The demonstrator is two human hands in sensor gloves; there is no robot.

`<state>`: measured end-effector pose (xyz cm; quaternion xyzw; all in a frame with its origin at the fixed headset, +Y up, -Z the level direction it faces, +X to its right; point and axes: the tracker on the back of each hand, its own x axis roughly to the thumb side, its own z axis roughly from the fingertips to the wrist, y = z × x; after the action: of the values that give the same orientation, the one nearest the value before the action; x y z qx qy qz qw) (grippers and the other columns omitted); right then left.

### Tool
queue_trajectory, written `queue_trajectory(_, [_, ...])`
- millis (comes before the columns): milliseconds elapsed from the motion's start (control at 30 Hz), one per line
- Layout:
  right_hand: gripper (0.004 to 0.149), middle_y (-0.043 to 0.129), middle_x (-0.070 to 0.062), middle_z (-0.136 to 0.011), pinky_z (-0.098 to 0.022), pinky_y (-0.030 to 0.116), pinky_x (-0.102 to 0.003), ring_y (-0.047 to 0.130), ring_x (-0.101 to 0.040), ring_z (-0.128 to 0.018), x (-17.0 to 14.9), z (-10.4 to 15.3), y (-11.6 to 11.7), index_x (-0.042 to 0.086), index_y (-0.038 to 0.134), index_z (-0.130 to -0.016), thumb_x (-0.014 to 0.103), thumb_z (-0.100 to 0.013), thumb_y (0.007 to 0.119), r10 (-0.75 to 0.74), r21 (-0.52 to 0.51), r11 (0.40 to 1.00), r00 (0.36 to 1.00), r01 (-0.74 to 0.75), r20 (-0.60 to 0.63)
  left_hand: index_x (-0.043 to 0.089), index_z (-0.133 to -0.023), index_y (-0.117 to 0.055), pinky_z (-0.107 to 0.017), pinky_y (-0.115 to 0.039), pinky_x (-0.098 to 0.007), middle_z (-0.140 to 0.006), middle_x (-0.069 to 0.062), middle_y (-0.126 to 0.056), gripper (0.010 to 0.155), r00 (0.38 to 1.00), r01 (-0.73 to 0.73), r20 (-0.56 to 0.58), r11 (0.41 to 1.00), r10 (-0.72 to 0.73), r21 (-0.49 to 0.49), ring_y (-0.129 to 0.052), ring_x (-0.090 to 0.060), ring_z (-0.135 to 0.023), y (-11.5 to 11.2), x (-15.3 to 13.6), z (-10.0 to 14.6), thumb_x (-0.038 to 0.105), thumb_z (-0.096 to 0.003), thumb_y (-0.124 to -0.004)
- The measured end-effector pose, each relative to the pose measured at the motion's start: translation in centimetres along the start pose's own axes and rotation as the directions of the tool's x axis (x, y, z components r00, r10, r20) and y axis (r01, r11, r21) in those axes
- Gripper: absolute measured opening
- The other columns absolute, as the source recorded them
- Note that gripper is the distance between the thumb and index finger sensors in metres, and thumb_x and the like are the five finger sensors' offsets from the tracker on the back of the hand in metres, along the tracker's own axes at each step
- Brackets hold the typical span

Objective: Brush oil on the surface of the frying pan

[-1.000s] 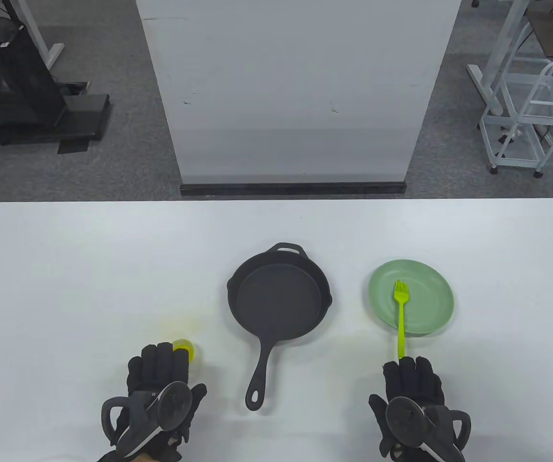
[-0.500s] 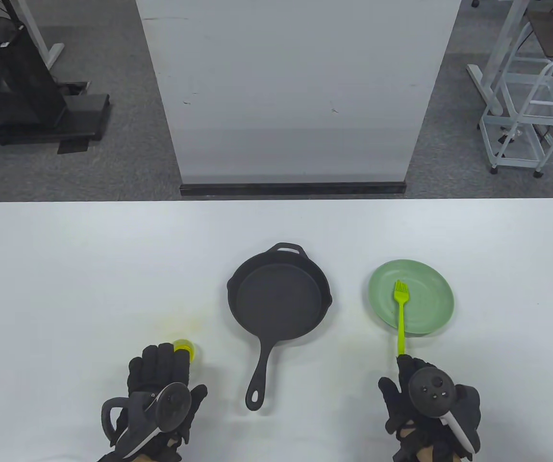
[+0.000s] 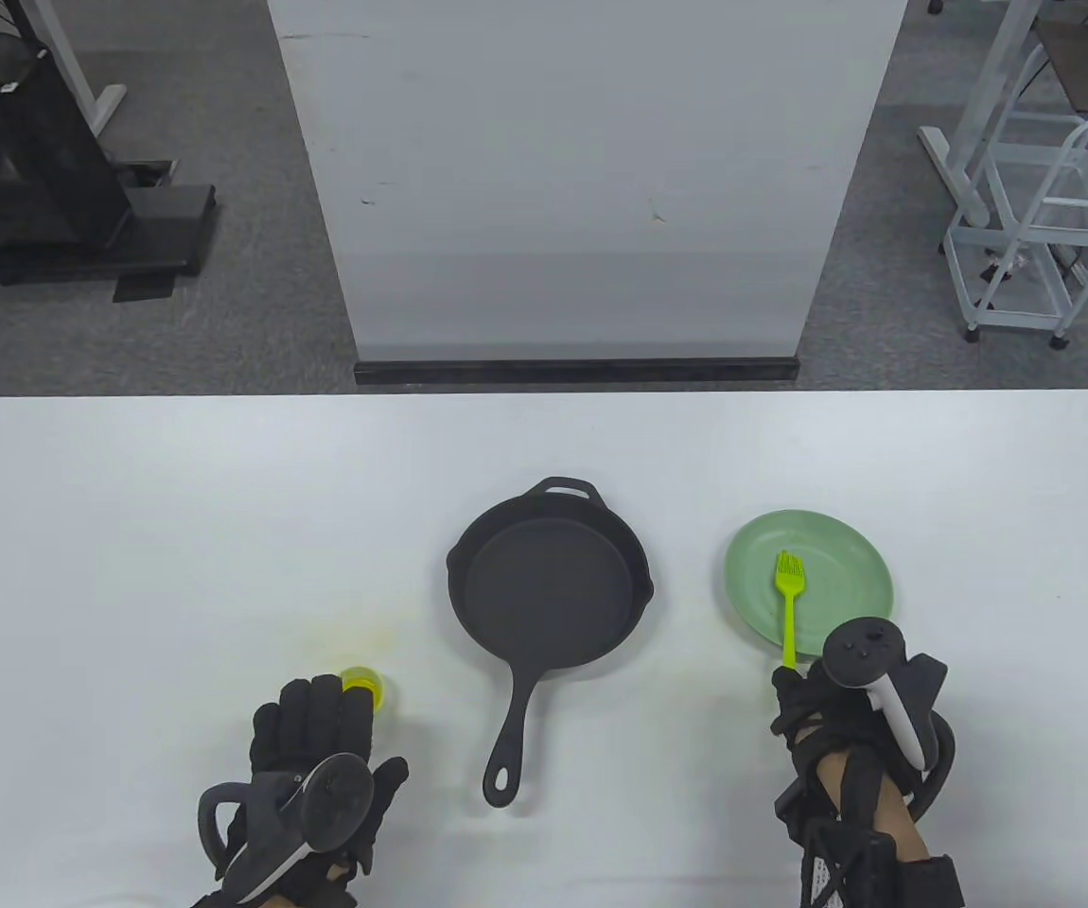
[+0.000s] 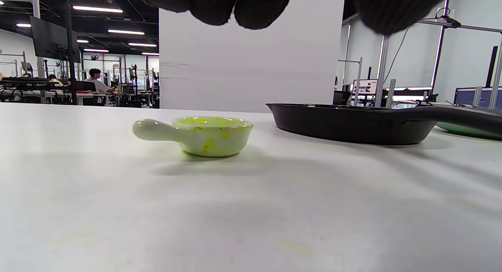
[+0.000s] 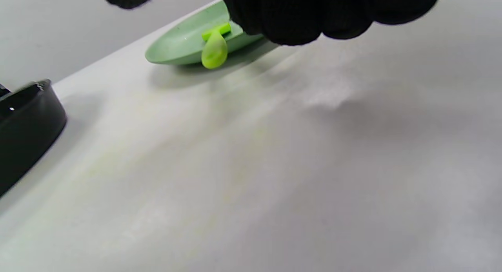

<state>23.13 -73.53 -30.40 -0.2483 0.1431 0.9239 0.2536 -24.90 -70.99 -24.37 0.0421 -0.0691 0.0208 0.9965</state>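
Note:
A black cast-iron frying pan [image 3: 549,586] sits mid-table, its handle pointing toward me. A lime-green brush [image 3: 788,610] lies with its bristles on a green plate [image 3: 837,553] and its handle over the near rim. My right hand [image 3: 792,689] is turned on its side at the handle's end. In the right wrist view its fingers [image 5: 313,13] hang over the brush handle [image 5: 214,50], with the thumb apart to the left. My left hand [image 3: 317,733] rests flat on the table just behind a small oil dish [image 3: 366,683], which also shows in the left wrist view [image 4: 211,135].
A white panel [image 3: 582,189] stands behind the table's far edge. The pan's long handle [image 3: 513,747] lies between my two hands. Faint yellow oil smears mark the table [image 3: 355,638] by the dish. The pan's rim [image 5: 23,123] shows at the left of the right wrist view.
My right hand has lifted off the table, rolled onto its side and moved forward to the end of the brush handle. The brush, pan, dish and left hand have not moved.

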Motion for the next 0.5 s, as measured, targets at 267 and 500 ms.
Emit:
queue_trajectory(267, [0.066, 0.075, -0.019, -0.078, -0.045, 0.069, -0.051, 0.073, -0.044, -0.066, 0.2, -1.5, 1.3, 0.011, 0.067, -0.089, 0.057, -0.042, 0.067, 0.094, 0.037, 0.995, 0.992, -0.091, -0.088, 0.021, -0.106, -0.043, -0.076, -0.026, -0.059, -0.115, -0.011, -0.036, 0.076, 1.000, -0.004, -0.002, 1.000, 0.004, -0.001, -0.035, -0.042, -0.107, 0.0, 0.0, 0.1, 0.061, -0.0449, -0.063])
queue_trajectory(500, [0.048, 0.084, -0.012, -0.061, -0.035, 0.074, -0.046, 0.082, -0.038, -0.052, 0.7, -1.9, 1.6, 0.015, 0.077, -0.075, 0.050, -0.043, 0.069, 0.114, 0.069, 0.992, 0.988, -0.107, -0.103, 0.021, -0.106, -0.043, -0.076, -0.026, -0.059, -0.115, -0.011, -0.036, 0.076, 1.000, -0.014, -0.005, 1.000, 0.014, -0.007, -0.034, -0.042, -0.107, 0.0, -0.1, 0.0, 0.061, -0.0450, -0.063])
